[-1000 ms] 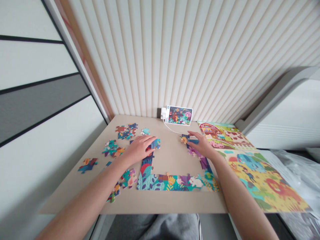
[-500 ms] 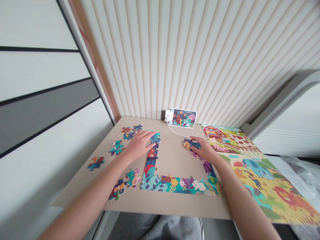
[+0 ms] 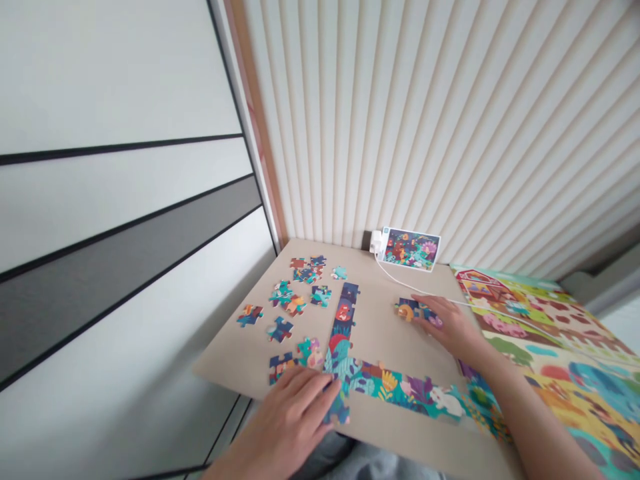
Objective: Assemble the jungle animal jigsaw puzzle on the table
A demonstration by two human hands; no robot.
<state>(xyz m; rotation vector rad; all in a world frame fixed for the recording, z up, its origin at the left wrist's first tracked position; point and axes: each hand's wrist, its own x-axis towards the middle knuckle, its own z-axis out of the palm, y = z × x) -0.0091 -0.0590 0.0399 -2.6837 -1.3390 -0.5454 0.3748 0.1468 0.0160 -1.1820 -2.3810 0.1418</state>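
And look at this, the left hand (image 3: 293,427) lies low and flat, fingers close together, right over the near end of a long L-shaped run of joined jigsaw pieces (image 3: 395,390), fingertips touching a blue piece (image 3: 338,413). Is it gripping? Can't tell from here! Over to the right hand (image 3: 447,327), fingers gently curved, resting on a small joined cluster of pieces (image 3: 413,310) with an orange patch; again, no telling whether it's holding. Ahead of the left hand, loose pieces (image 3: 283,293) scatter across a tan board (image 3: 380,353). Beyond the right hand sit a small picture card (image 3: 410,249) and a white plug (image 3: 376,241) with a white cable (image 3: 415,285), and just to its right, a big farm-scene poster (image 3: 545,333).
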